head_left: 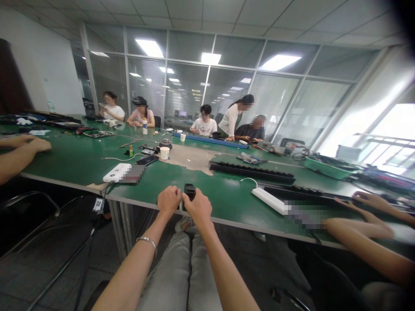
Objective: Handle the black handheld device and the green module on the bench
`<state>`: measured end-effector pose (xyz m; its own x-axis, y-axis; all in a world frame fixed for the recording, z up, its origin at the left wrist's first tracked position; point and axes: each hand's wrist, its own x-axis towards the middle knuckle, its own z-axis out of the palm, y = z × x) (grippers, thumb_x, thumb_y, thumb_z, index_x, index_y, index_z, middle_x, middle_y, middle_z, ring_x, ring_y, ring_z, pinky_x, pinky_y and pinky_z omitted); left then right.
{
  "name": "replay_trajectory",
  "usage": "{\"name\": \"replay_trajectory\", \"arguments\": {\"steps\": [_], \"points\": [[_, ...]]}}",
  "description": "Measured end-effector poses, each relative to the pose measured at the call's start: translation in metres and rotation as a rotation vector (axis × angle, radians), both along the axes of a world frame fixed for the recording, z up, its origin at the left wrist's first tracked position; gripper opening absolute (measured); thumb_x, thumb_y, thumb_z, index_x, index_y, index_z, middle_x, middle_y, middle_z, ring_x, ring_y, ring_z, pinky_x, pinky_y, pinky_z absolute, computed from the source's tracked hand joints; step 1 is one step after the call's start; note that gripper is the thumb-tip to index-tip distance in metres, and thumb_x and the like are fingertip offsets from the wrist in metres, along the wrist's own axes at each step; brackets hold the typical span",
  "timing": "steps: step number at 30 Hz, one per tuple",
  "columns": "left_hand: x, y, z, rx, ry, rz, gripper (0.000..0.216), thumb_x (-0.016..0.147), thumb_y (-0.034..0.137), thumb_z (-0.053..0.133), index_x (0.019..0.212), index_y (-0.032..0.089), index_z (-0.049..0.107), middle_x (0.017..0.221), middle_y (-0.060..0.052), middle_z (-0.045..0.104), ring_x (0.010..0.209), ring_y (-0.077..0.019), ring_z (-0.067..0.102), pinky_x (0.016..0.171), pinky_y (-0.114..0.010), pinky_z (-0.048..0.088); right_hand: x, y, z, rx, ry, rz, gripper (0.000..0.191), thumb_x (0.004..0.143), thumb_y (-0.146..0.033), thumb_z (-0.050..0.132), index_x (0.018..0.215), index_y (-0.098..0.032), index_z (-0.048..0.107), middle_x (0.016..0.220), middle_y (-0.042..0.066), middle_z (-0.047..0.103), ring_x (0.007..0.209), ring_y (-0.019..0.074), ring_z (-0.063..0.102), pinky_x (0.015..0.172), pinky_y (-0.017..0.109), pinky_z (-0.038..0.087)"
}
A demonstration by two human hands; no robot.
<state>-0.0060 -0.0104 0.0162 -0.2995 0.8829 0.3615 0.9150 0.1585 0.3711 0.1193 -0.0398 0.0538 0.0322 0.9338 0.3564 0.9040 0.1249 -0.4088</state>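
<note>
Both my hands are close together at the near edge of the green table [227, 211]. My right hand [199, 208] is closed around a small black device [189, 189], boxy with a dark top face, whose upper end sticks up past the thumb. Just left of it, my left hand [169, 201] has its fingers curled in; what they hold, if anything, is hidden. A narrow pale strip shows between the two hands, too small to name. A metal bracelet circles my left wrist.
Left of my hands lie a white power bank [117, 172] and a dark phone [148, 159], with a paper cup [164, 153] beyond. Black slotted strips [253, 172] and a white power strip [269, 200] lie right. Co-workers' arms [366, 233] reach in at both sides.
</note>
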Motion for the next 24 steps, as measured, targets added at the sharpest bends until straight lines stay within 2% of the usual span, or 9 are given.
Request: {"name": "replay_trajectory", "arguments": {"steps": [7, 11, 13, 16, 19, 21, 24], "points": [[0.0, 0.001, -0.001, -0.006, -0.006, -0.008, 0.041, 0.095, 0.046, 0.033, 0.086, 0.021, 0.064, 0.093, -0.006, 0.066, 0.083, -0.0168, 0.06, 0.067, -0.026, 0.035, 0.005, -0.008, -0.023, -0.012, -0.029, 0.024, 0.059, 0.084, -0.056, 0.055, 0.126, -0.015, 0.049, 0.096, 0.014, 0.068, 0.092, 0.0274, 0.065, 0.076, 0.032, 0.043], [0.001, 0.001, -0.001, 0.015, 0.009, -0.001, 0.041, 0.095, 0.046, 0.034, 0.084, 0.022, 0.064, 0.091, -0.006, 0.065, 0.08, -0.0171, 0.06, 0.064, -0.026, 0.033, 0.008, -0.006, -0.033, 0.051, 0.059, 0.015, 0.076, 0.084, -0.058, 0.055, 0.138, -0.007, 0.041, 0.108, 0.02, 0.066, 0.102, 0.0297, 0.062, 0.083, 0.033, 0.042], [0.001, 0.0, 0.0, 0.022, 0.005, -0.001, 0.041, 0.095, 0.046, 0.034, 0.085, 0.022, 0.065, 0.092, -0.006, 0.066, 0.081, -0.0169, 0.06, 0.064, -0.026, 0.033, 0.009, -0.003, -0.035, 0.08, 0.108, 0.016, 0.078, 0.084, -0.059, 0.054, 0.138, -0.004, 0.042, 0.112, 0.022, 0.065, 0.106, 0.0304, 0.061, 0.085, 0.033, 0.042], [0.002, -0.002, 0.002, 0.017, -0.015, 0.001, 0.041, 0.095, 0.046, 0.033, 0.087, 0.021, 0.065, 0.094, -0.006, 0.066, 0.082, -0.0162, 0.06, 0.066, -0.025, 0.033, 0.009, -0.001, -0.037, 0.113, 0.142, 0.032, 0.067, 0.084, -0.057, 0.055, 0.129, -0.009, 0.052, 0.11, 0.019, 0.066, 0.105, 0.0287, 0.061, 0.085, 0.032, 0.042], [0.002, -0.003, 0.004, 0.001, -0.024, -0.013, 0.04, 0.096, 0.045, 0.034, 0.087, 0.022, 0.065, 0.094, -0.006, 0.066, 0.084, -0.0159, 0.06, 0.067, -0.024, 0.034, 0.008, -0.003, -0.037, 0.12, 0.153, 0.063, 0.045, 0.087, -0.054, 0.053, 0.111, -0.017, 0.062, 0.098, 0.012, 0.069, 0.094, 0.0251, 0.063, 0.079, 0.03, 0.041], [0.002, -0.003, 0.005, -0.011, -0.023, -0.027, 0.039, 0.096, 0.045, 0.034, 0.087, 0.022, 0.065, 0.093, -0.006, 0.066, 0.084, -0.016, 0.06, 0.068, -0.024, 0.034, 0.007, -0.006, -0.037, 0.129, 0.169, 0.077, 0.036, 0.089, -0.051, 0.052, 0.102, -0.02, 0.063, 0.091, 0.009, 0.069, 0.09, 0.0236, 0.064, 0.077, 0.029, 0.041], [0.002, -0.002, 0.005, -0.023, -0.018, -0.038, 0.041, 0.095, 0.047, 0.034, 0.087, 0.021, 0.065, 0.093, -0.007, 0.066, 0.084, -0.0163, 0.06, 0.068, -0.024, 0.035, 0.004, -0.008, -0.034, 0.167, 0.219, 0.077, 0.032, 0.088, -0.047, 0.054, 0.102, -0.019, 0.063, 0.091, 0.009, 0.069, 0.093, 0.0235, 0.063, 0.079, 0.029, 0.041]]}}
